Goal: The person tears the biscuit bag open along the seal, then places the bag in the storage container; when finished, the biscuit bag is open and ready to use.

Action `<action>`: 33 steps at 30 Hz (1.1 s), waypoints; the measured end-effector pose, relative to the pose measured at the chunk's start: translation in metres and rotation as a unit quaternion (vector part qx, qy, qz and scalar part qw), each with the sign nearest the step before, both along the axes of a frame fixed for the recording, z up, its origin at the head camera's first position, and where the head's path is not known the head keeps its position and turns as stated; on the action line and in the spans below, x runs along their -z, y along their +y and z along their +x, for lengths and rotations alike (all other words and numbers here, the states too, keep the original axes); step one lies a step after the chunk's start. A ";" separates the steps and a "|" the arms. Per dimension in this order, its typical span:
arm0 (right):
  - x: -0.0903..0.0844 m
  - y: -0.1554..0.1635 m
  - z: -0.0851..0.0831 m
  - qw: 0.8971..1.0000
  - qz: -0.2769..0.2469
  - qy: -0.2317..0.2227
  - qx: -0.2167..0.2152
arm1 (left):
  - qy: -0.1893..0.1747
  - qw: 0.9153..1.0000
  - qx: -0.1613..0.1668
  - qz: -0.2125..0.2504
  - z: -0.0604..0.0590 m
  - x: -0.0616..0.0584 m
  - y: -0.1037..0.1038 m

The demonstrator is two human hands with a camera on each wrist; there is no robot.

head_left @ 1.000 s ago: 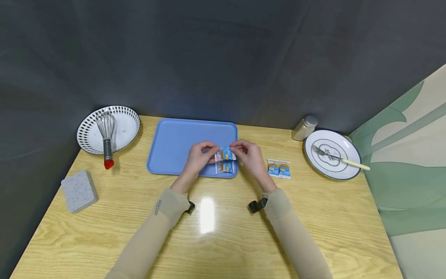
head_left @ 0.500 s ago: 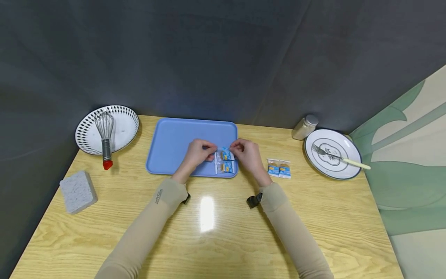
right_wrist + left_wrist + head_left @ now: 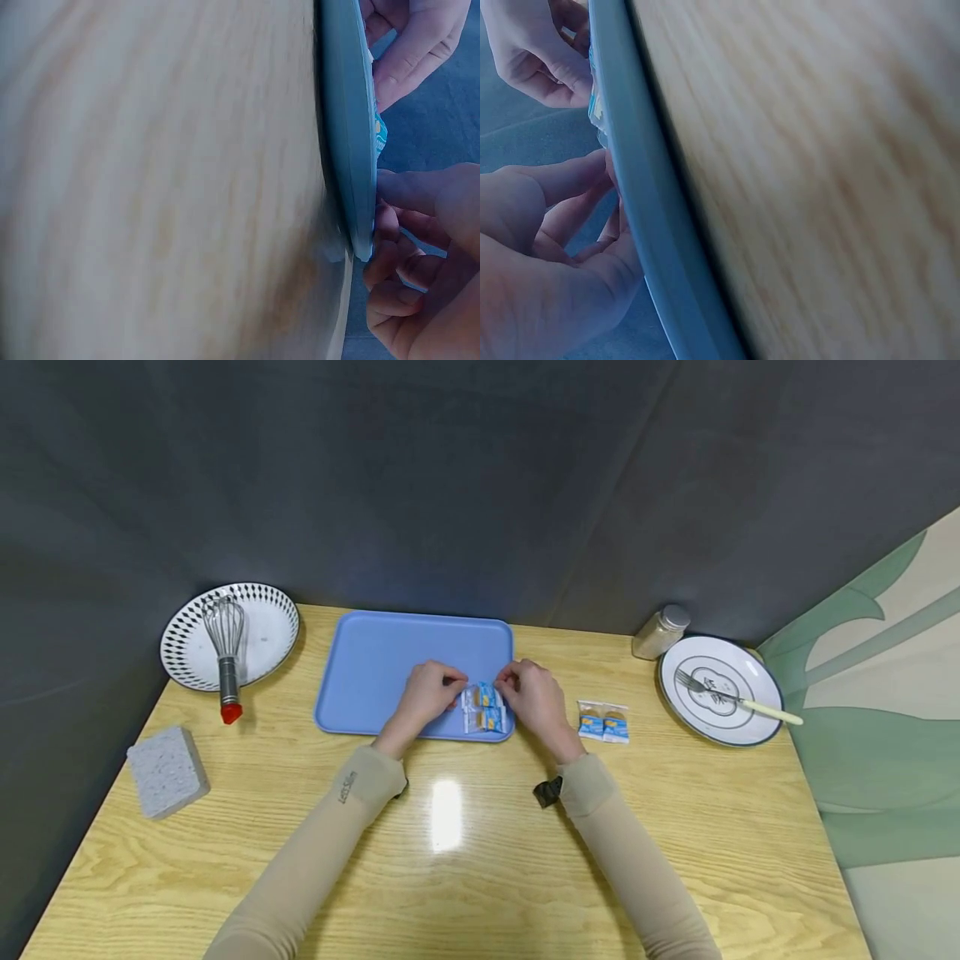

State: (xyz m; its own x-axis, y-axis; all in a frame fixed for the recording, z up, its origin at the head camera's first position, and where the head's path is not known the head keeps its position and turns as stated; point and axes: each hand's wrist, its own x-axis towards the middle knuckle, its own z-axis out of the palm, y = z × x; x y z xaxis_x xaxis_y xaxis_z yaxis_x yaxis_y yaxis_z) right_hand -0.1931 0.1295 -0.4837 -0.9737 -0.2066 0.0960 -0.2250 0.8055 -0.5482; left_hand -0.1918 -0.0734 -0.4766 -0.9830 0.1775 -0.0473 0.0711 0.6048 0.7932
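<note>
Two small snack packets in clear-and-blue wrappers lie in the right front part of the blue tray [image 3: 412, 647]. The farther packet [image 3: 486, 695] is pinched at its left end by my left hand [image 3: 427, 695] and at its right end by my right hand [image 3: 534, 695]. Just in front of it, the nearer packet [image 3: 489, 720] rests flat, close against it. In the left wrist view the tray's rim hides most of the wrappers; thumb and fingers of the left hand [image 3: 562, 247] meet behind that rim. From the right wrist, the right hand [image 3: 435, 247] shows fingers curled at the rim.
Two more snack packets [image 3: 603, 722] lie side by side on the table right of the tray. A plate [image 3: 686, 714] with a fork [image 3: 731, 697] and a shaker jar [image 3: 660, 633] stand farther right. At left are a patterned plate [image 3: 273, 635], a whisk [image 3: 228, 668] and a grey sponge-like block [image 3: 167, 772].
The farther packet has come down onto the tray, beside the nearer one, with both hands at its ends. The hands have shifted only slightly.
</note>
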 end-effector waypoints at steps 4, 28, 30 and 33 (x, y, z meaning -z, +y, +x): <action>0.000 0.000 0.000 1.000 0.001 -0.011 0.000 | 0.001 1.000 0.003 -0.012 0.001 -0.001 0.000; -0.034 0.069 0.035 0.993 -0.112 0.018 0.015 | 0.077 0.996 0.030 -0.023 0.034 -0.011 -0.021; -0.035 0.076 0.041 0.994 -0.112 0.013 0.016 | 0.105 0.991 0.064 -0.050 0.038 -0.008 -0.018; -0.033 0.083 0.049 0.994 -0.109 0.005 0.015 | 0.151 0.977 0.107 -0.107 0.041 -0.002 -0.012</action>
